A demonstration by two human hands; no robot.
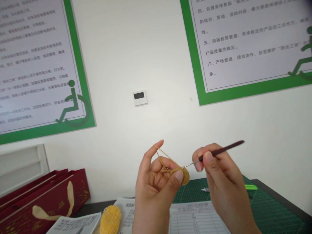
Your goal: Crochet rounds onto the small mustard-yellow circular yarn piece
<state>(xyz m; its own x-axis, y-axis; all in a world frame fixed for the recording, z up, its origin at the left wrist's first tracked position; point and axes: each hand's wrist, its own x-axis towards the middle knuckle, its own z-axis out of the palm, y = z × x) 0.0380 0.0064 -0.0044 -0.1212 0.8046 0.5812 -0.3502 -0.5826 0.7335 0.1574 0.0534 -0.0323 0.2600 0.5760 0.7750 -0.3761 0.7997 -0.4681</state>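
My left hand [156,182] is raised in front of the wall and pinches a small round yellow crochet piece [185,175] between thumb and fingers. A yellow yarn strand [163,155] runs over its raised index finger. My right hand [220,177] grips a crochet hook [219,151] with a dark handle, held like a pen. The metal tip of the hook reaches into the edge of the crochet piece. A yellow yarn ball [110,220] lies on the table below my left hand.
A green cutting mat [268,208] covers the table at the right, with a green-handled knife [251,187] on it. Printed sheets [195,217] lie under my hands. Dark red gift boxes [44,201] stand at the left. Two green-framed posters and a small thermostat [140,97] hang on the wall.
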